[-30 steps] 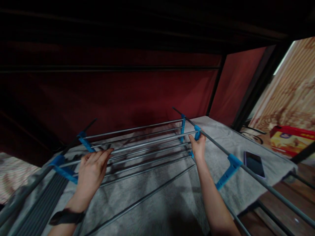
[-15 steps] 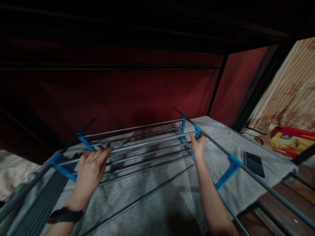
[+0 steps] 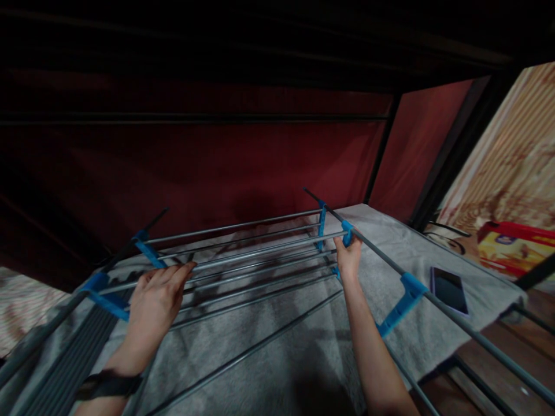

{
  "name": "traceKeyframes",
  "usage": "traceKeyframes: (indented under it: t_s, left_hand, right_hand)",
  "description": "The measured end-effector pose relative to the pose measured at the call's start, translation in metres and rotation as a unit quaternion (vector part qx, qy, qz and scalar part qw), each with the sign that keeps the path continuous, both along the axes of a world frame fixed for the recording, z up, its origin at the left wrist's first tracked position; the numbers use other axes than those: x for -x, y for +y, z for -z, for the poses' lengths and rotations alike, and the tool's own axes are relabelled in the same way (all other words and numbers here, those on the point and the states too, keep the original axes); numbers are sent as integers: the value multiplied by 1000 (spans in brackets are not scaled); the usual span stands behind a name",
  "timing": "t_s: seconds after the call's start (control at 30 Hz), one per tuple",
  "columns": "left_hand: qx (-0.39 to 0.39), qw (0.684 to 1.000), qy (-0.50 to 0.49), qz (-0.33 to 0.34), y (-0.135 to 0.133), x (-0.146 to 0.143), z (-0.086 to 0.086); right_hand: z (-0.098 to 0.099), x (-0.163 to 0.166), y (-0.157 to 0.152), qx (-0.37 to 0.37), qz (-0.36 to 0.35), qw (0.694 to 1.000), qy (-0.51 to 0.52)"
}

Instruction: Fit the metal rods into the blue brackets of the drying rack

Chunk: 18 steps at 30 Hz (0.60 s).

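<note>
A rack of grey metal rods with blue plastic joints spans the middle of the view. My left hand (image 3: pixel 158 294), a black band at its wrist, is wrapped over the front cross rod (image 3: pixel 269 250) near its left end. Just left of it is a blue bracket (image 3: pixel 108 303) on the left side pole. At the rod's other end my right hand (image 3: pixel 349 260) grips the blue joint (image 3: pixel 347 231), where the rod meets the right side pole (image 3: pixel 384 256); its fingers are partly hidden behind the joint. Nearer to me on that pole sits another blue bracket (image 3: pixel 401 303).
Grey cloth (image 3: pixel 277 370) lies under the rack. A bundle of grey rods (image 3: pixel 65 352) rests at the left, and a phone (image 3: pixel 448 290) at the right. A red and yellow box (image 3: pixel 515 251) stands beyond the cloth's right edge. Dark red panels (image 3: pixel 243 167) rise behind.
The left side of the rack has shifted slightly left and down together with my left hand. My right hand has kept its hold with hardly any movement.
</note>
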<state>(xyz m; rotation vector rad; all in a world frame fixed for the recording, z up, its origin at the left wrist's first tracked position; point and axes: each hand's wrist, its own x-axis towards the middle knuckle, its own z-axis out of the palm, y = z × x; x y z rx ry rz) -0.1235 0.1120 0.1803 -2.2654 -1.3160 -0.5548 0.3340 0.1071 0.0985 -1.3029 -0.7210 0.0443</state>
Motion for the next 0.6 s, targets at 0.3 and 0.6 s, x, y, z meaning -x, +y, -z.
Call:
traceKeyframes:
  t_s: [0.3, 0.6]
  left_hand:
    - [6, 1000, 11, 7, 5, 4, 2]
    - [7, 1000, -11, 1, 3, 2, 1]
  right_hand:
    - [-7, 6, -4, 8, 0, 1000, -5]
    - [-14, 13, -8, 38, 10, 999, -3]
